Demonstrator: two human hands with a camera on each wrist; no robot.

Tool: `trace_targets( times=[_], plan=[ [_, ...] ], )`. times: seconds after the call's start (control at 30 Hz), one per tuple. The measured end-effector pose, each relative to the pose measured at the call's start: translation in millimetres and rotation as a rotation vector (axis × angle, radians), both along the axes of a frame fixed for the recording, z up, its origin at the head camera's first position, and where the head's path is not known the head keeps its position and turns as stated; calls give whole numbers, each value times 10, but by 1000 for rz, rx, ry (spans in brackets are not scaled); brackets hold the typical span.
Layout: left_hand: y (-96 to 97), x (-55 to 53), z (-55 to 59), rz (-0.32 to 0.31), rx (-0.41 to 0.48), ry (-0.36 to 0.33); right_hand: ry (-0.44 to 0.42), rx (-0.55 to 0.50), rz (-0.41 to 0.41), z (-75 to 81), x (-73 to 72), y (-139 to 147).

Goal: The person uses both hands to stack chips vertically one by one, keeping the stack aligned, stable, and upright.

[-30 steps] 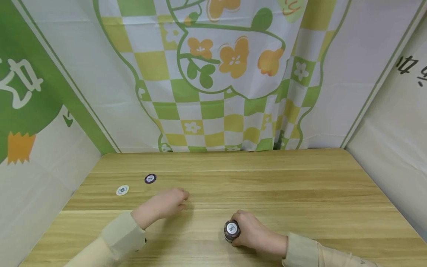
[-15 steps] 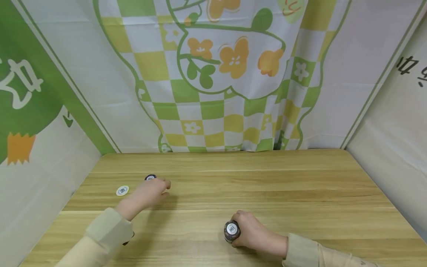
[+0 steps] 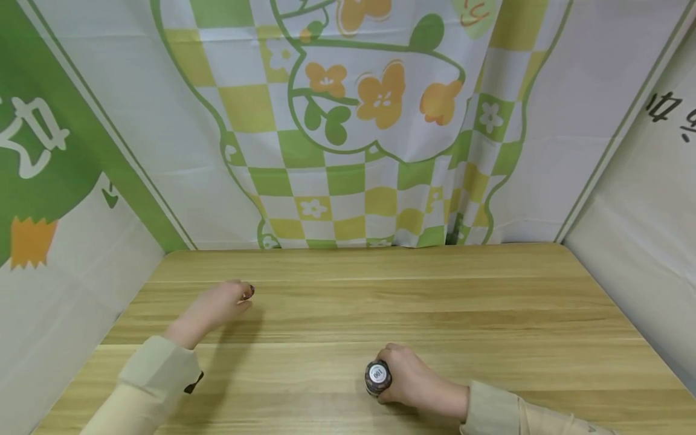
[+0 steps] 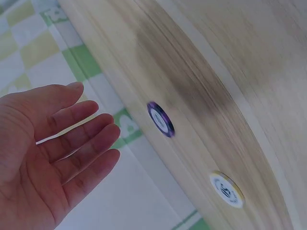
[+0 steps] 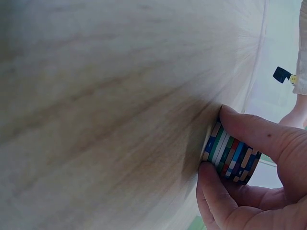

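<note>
My right hand (image 3: 411, 376) grips a stack of poker chips (image 3: 377, 376) at the table's front middle, thumb and fingers on either side. Its top chip is black with a white centre marked 100. In the right wrist view the stack (image 5: 232, 155) shows blue, green, white and red edges. Over the back left of the table, my left hand (image 3: 214, 304) has relaxed, parted fingers and holds nothing. A purple poker chip (image 4: 160, 119) lies just beyond its fingertips, partly covered by them in the head view. A white-and-yellow poker chip (image 4: 227, 189) lies nearby, hidden behind the hand in the head view.
The wooden table (image 3: 462, 302) runs back to a green-and-yellow checked curtain (image 3: 348, 199). Printed cloth walls (image 3: 136, 241) stand at both sides. A small black tag (image 3: 194, 382) hangs by the left sleeve (image 3: 160, 368).
My left hand has moved left across the table to the purple chip, covering the white-and-yellow one in the head view. The right hand and the stack have stayed in place.
</note>
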State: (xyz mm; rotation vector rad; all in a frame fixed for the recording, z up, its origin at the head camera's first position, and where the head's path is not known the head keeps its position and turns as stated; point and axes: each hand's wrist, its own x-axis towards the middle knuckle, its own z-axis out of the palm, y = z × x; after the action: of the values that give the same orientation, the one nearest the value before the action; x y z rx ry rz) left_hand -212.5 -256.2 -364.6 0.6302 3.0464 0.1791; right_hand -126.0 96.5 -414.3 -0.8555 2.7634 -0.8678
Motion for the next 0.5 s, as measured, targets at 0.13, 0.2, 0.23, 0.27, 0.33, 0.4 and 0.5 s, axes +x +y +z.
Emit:
trace_targets(
  times=[0.13,0.2,0.23,0.27,0.33,0.4,0.5],
  plan=[
    [-81,-22,-5,25,21,12,5,1,-1,3,5,1],
    [-129,-38,-12,48,35,7,5,-1,-2,7,7,2],
    [-156,-47,-17,60,43,-1,7,-2,-2,8,7,2],
    [-186,-57,-20,71,49,-8,7,-3,-2,10,8,3],
    [-243,-73,-35,96,65,-21,7,-3,-1,12,9,3],
    [-303,-86,-49,123,69,-33,2,-4,0,14,9,4],
    [-382,-102,-78,150,80,-35,6,-4,4,13,5,8]
  ],
)
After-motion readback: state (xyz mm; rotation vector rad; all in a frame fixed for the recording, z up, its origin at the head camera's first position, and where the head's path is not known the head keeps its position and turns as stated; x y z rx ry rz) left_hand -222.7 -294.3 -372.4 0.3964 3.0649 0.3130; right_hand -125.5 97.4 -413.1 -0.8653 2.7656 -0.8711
